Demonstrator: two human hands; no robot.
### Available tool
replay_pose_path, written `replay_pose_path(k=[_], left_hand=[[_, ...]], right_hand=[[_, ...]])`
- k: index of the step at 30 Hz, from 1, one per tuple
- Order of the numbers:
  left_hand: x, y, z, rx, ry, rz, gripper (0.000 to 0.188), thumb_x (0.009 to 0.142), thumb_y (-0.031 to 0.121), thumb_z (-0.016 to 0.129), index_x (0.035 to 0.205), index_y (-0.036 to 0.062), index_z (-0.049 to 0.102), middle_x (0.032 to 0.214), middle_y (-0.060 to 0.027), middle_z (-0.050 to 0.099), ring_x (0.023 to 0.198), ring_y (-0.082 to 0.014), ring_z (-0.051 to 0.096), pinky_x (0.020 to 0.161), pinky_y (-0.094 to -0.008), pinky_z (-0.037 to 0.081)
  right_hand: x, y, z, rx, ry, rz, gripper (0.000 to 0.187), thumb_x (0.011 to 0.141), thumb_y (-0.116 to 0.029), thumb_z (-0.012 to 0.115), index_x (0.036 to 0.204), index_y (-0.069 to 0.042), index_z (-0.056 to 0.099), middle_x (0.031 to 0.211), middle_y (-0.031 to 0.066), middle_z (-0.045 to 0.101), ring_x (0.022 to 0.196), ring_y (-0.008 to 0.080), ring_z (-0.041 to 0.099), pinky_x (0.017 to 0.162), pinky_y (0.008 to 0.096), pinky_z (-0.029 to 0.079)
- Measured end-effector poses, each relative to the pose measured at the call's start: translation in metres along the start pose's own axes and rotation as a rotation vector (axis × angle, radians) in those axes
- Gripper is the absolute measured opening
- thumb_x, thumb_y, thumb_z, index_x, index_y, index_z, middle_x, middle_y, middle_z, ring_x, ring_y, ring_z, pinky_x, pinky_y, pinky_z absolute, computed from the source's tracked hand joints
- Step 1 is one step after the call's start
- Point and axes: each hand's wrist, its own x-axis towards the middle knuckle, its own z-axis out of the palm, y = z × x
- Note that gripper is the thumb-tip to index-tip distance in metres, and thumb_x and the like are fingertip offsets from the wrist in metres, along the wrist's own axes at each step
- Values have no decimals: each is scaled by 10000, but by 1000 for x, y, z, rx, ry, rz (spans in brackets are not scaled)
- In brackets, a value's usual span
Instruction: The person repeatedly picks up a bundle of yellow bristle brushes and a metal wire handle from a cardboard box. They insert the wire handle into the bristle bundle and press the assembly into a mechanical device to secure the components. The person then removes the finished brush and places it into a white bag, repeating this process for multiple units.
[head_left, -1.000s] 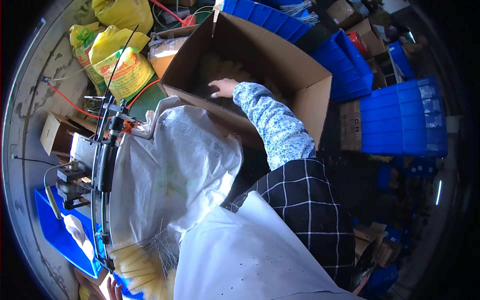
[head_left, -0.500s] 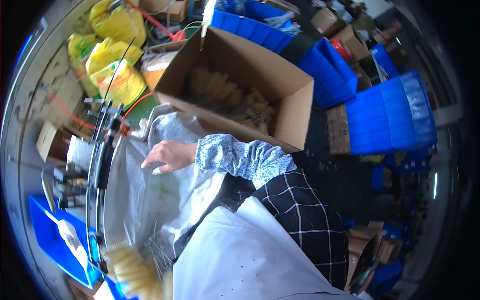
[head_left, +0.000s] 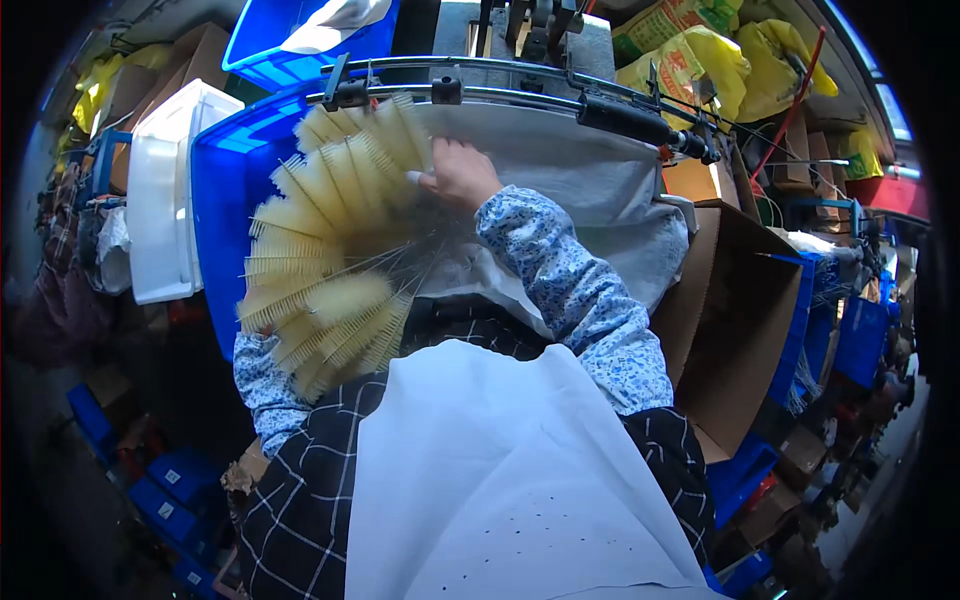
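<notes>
Workroom: crowded, with bins and cartons curving round its dim edges.
Right hand: the right hand (head_left: 462, 172) is near the upper middle, fingers bent and pointing to 10 o'clock; whether it grasps a bristle head or only hovers beside one, I cannot tell.
Brushes: a thick fan of cream brushes (head_left: 330, 215) spreads from 7 round to 10 o'clock of that hand, the uppermost heads just beside its fingers.
Long axes: the heads splay like spokes; those nearest the right hand run from 11 to 5 o'clock, those at the fan's left edge roughly 9 to 3, the lowest 7 to 1. Thin wire stems (head_left: 425, 262) gather at the hand's 7 o'clock.
Left hand: the left hand lies behind the lower-left heads, at 8 o'clock of the right one; its grip cannot be told. Its flowered sleeve (head_left: 268, 390) shows below them.
Nearer hand: right for the top heads, left for the bottom ones.
Pale sheet: the sheet (head_left: 590, 160) spreads toward 3 o'clock of the right hand.
Metal rail: the rail (head_left: 500, 92) crosses at 12 o'clock.
Blue bin: this bin (head_left: 222, 190) stands at 9 o'clock, beyond the fan.
Open carton: the carton (head_left: 740, 310) sits at 4 o'clock, its contents not visible.
Blur: where the stems meet is smeared, so single wires are hard to follow.
</notes>
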Motion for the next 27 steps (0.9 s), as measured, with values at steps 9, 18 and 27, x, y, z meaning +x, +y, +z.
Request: replay_pose_path(k=[9, 18, 27], left_hand=[[15, -30, -16, -204, 36, 27, 481, 875, 251, 500, 1287, 60, 343, 1169, -67, 485, 1024, -122, 479, 838, -246, 402], [120, -19, 39, -191, -187, 17, 484, 869, 259, 511, 1283, 63, 351, 1161, -53, 494, 1012, -109, 487, 828, -239, 410], [193, 5, 71, 185, -466, -141, 488, 864, 267, 522, 1278, 67, 360, 1153, -38, 503, 1001, -97, 494, 817, -232, 419]], right_hand=[[19, -7, 29, 1118, -346, -75, 678, 790, -366, 608, 1275, 3, 311, 1235, 138, 436, 1127, 214, 419, 967, 319, 315], [-27, 7, -3, 1234, -354, -186, 682, 755, -327, 656, 1283, -39, 336, 1243, 79, 431, 1136, 164, 395, 967, 303, 302], [-1, 38, 1, 1330, 129, -110, 478, 798, -234, 632, 1180, -34, 427, 1087, 64, 538, 969, 131, 508, 843, 266, 412]])
